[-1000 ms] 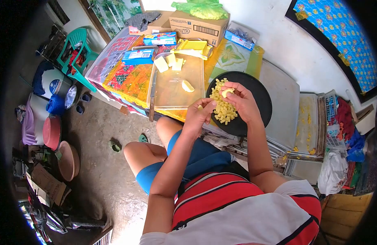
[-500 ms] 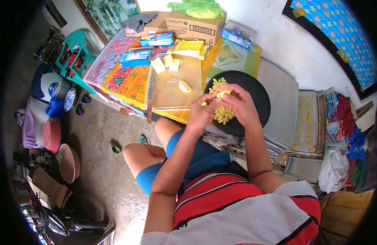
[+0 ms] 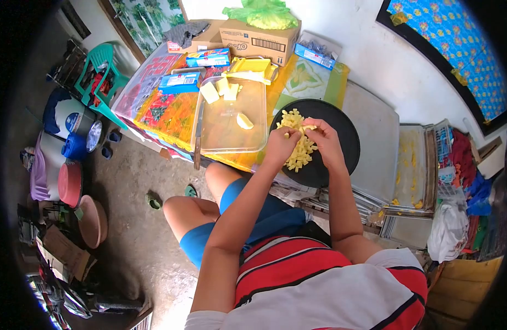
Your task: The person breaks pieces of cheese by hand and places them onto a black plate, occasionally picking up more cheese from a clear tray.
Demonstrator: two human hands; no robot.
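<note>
A round black tray (image 3: 341,132) bears a heap of small pale-yellow cubes (image 3: 298,157). Above the heap, my left hand (image 3: 282,144) has its fingers pinched together, with a bit of yellow at the fingertips. Beside it on the right, my right hand (image 3: 325,140) is closed on a small yellow piece (image 3: 309,127). To the left lies a clear rectangular board (image 3: 226,132) with a yellow wedge (image 3: 244,121) on it and several pale-yellow blocks (image 3: 210,92) near its far edge. A knife (image 3: 197,144) rests along the board's left edge.
Behind the board are blue boxes (image 3: 179,82), a yellow slicer (image 3: 250,69) and a cardboard box (image 3: 259,41) under a green plastic bag (image 3: 262,15). Metal trays (image 3: 371,132) stand to the right. A green chair (image 3: 102,82) is at the left.
My hands have moved slightly apart, and the yellow piece between them now looks smaller. More of the cube heap shows. The whole view has shifted a little.
</note>
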